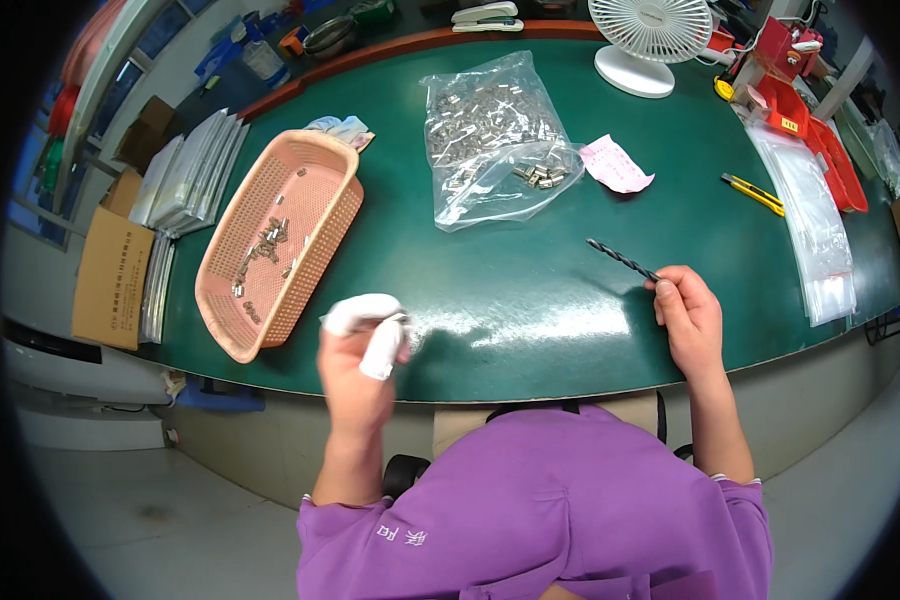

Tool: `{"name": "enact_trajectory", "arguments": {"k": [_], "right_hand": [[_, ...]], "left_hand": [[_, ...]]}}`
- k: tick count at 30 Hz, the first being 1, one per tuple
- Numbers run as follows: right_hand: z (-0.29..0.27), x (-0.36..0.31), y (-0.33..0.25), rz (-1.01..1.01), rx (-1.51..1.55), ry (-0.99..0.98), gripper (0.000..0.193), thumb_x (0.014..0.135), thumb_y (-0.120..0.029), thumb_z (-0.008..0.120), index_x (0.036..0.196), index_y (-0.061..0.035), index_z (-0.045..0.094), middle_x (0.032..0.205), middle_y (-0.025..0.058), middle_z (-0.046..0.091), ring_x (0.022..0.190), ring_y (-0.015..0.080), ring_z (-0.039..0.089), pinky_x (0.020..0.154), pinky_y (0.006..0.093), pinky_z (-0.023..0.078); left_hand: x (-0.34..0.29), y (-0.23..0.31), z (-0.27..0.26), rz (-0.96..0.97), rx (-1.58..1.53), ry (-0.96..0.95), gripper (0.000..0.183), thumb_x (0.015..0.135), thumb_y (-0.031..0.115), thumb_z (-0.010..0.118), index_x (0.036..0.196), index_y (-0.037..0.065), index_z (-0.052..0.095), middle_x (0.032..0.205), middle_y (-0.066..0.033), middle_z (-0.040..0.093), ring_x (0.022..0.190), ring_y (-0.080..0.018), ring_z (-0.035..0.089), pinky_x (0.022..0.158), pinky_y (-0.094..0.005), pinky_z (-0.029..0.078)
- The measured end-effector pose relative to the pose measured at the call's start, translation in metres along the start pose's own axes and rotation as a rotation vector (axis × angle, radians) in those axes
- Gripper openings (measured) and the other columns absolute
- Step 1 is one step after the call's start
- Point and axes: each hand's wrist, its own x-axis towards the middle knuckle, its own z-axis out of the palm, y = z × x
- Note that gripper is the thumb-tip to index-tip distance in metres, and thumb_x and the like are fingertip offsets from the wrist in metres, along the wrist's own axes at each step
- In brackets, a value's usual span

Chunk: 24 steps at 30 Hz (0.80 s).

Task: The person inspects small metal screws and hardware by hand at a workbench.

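In my right hand [688, 318] is a dark twist drill bit [620, 257], pinched at its lower end, with the fluted tip pointing up and left. My left hand [363, 345] has white coverings on its thumb and forefinger. Those fingers are closed together over the table's near edge; a small shiny bit shows by the fingertips, too small to name. Left of that hand stands a pink plastic basket [342, 215] with small metal parts [267, 243] scattered on its bottom. Farther off, a clear plastic bag [460, 205] lies full of similar metal parts [495, 115].
A pink paper slip [616, 165] lies beside the bag. To the right are a yellow utility knife [753, 193], flat clear bags [808, 230] and red bins [835, 165]. A white fan [635, 75] stands at the back. Cardboard [113, 270] and stacked packets [188, 180] flank the basket.
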Motion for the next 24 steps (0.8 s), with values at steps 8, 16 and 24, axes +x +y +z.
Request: {"name": "enact_trajectory", "arguments": {"k": [8, 16, 24], "right_hand": [[0.002, -0.001, -0.003, 0.012, -0.041, -0.014, 0.014, 0.087, -0.013, 0.05, 0.087, 0.0, 0.056, 0.065, -0.0021, 0.051, 0.053, 0.0032, 0.043, 0.048, 0.0181, 0.035], [0.0, -0.001, -0.008, 0.023, -0.109, -0.012, 0.014, 0.086, -0.013, 0.051, 0.085, -0.0006, 0.056, 0.062, -0.0027, 0.049, 0.053, 0.0032, 0.043, 0.047, 0.0184, 0.034], [0.002, -0.001, -0.005, -0.001, -0.1, -0.011, 0.013, 0.086, -0.013, 0.051, 0.086, -0.0012, 0.056, 0.061, -0.0031, 0.049, 0.053, 0.0032, 0.043, 0.047, 0.0185, 0.034]], "left_hand": [[0.026, -0.006, -0.031, 0.37, 1.193, -0.097, 0.014, 0.068, 0.005, 0.068, 0.079, 0.003, 0.058, 0.074, -0.0091, 0.055, 0.071, -0.02, 0.054, 0.064, -0.0277, 0.044], [0.018, 0.018, -0.036, 0.741, 1.049, 0.165, 0.013, 0.073, 0.002, 0.064, 0.082, 0.001, 0.056, 0.079, -0.0084, 0.056, 0.074, -0.0209, 0.054, 0.07, -0.0288, 0.044], [0.021, 0.04, -0.053, 0.697, 1.196, 0.281, 0.014, 0.076, -0.003, 0.061, 0.088, 0.003, 0.058, 0.091, -0.0074, 0.054, 0.076, -0.0175, 0.053, 0.064, -0.0269, 0.045]]}}
